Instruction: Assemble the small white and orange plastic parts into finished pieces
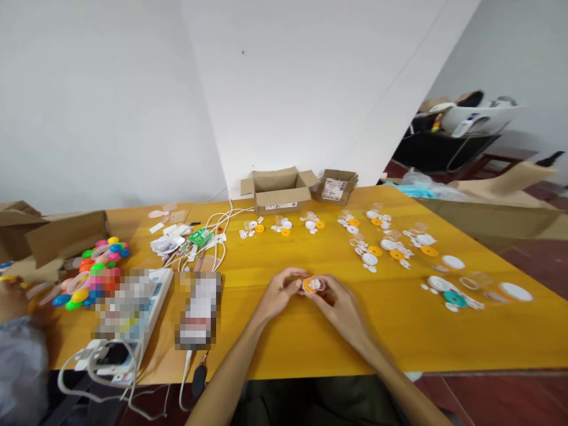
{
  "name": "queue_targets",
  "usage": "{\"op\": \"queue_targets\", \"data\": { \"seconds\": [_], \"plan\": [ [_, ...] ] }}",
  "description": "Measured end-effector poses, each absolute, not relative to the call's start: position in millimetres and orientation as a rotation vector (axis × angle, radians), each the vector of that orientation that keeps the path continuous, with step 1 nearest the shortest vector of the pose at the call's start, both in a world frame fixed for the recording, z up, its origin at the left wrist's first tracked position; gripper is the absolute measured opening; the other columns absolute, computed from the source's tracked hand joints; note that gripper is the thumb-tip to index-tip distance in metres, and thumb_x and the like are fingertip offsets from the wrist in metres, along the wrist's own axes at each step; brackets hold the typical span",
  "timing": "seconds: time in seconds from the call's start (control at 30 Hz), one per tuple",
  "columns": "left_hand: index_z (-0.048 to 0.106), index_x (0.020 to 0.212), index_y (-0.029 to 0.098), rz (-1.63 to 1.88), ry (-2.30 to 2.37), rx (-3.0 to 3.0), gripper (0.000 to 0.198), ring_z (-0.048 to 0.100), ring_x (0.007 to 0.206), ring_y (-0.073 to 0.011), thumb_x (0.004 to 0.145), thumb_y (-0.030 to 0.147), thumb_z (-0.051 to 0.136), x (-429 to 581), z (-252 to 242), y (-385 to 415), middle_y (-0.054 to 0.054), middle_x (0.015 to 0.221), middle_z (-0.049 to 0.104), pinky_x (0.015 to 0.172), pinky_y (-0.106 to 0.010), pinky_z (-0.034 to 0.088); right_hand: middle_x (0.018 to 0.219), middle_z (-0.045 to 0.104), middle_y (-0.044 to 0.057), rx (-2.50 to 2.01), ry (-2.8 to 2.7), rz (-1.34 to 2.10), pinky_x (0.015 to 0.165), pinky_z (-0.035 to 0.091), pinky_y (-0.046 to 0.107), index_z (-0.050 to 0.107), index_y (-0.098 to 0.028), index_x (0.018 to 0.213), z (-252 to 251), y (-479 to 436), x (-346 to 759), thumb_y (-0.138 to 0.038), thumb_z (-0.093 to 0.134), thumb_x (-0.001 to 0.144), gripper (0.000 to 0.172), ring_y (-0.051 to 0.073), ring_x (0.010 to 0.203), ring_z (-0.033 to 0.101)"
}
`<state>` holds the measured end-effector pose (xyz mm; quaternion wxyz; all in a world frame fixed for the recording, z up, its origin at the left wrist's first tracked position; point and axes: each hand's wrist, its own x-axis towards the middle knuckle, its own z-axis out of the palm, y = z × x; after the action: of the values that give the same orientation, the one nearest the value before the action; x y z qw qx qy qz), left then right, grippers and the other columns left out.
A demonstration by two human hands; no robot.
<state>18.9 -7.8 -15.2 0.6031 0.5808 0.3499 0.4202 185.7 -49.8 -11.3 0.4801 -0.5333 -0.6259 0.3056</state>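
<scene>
Both my hands meet over the middle of the yellow table [310, 337]. Between their fingertips sits a small round orange part [313, 285] with white pieces on top. My left hand [278, 293] pinches it from the left, and my right hand [338, 299] curls round it from the right. Both forearms reach in from the bottom edge. Several small groups of white and orange round parts [370, 255] lie in rows behind and to the right of my hands. A teal disc [454, 299] lies among white parts at the right.
An open cardboard box [278, 189] and a smaller box [336, 186] stand at the back. White cables [217, 231] and a power strip [133, 319] lie at the left, beside a pile of colourful plastic toys [95, 273]. Another person's sleeve [20, 361] shows at far left.
</scene>
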Motion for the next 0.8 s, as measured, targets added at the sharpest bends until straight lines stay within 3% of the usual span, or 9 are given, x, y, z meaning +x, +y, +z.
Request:
{"op": "queue_targets", "data": {
  "seconds": [0.1, 0.33, 0.63, 0.8],
  "plan": [
    [0.067, 0.104, 0.018, 0.927, 0.816, 1.349, 0.038, 0.071, 0.082, -0.0188, 0.08, 0.047, 0.068, 18.0, -14.3, -7.5, -0.011, 0.113, 0.071, 0.08, -0.033, 0.057, 0.086, 0.07, 0.005, -1.302, -1.501, 0.771, 0.071, 0.058, 0.033, 0.063, -0.025, 0.088, -11.4, -53.8, 194.6, -0.046, 0.064, 0.08, 0.023, 0.022, 0.077, 0.066],
    [0.066, 0.102, 0.019, 0.909, 0.875, 1.488, 0.035, 0.071, 0.081, -0.0182, 0.083, 0.048, 0.065, 16.9, -12.5, -6.2, -0.01, 0.107, 0.072, 0.079, -0.033, 0.056, 0.087, 0.07, 0.006, -1.444, -1.372, 0.594, 0.072, 0.058, 0.035, 0.063, -0.024, 0.088, -12.8, -73.3, 248.8, -0.05, 0.064, 0.079, 0.028, 0.023, 0.077, 0.068],
    [0.07, 0.093, 0.02, 0.855, 0.987, 1.7, 0.033, 0.067, 0.079, -0.0188, 0.085, 0.05, 0.059, 20.1, -4.1, -8.9, -0.006, 0.087, 0.073, 0.081, -0.032, 0.054, 0.082, 0.072, 0.006, -1.647, -1.177, 0.302, 0.067, 0.056, 0.034, 0.067, -0.021, 0.096, -20.9, -107.1, 342.3, -0.068, 0.062, 0.074, 0.052, 0.02, 0.064, 0.062],
    [0.071, 0.093, 0.021, 0.843, 1.029, 1.713, 0.035, 0.067, 0.078, -0.0191, 0.083, 0.053, 0.059, 21.0, -2.6, -8.2, -0.007, 0.091, 0.073, 0.08, -0.032, 0.055, 0.079, 0.071, 0.005, -1.703, -1.112, 0.208, 0.062, 0.054, 0.032, 0.067, -0.021, 0.095, -11.5, -117.2, 381.6, -0.071, 0.063, 0.071, 0.056, 0.018, 0.061, 0.06]
  ]
}}
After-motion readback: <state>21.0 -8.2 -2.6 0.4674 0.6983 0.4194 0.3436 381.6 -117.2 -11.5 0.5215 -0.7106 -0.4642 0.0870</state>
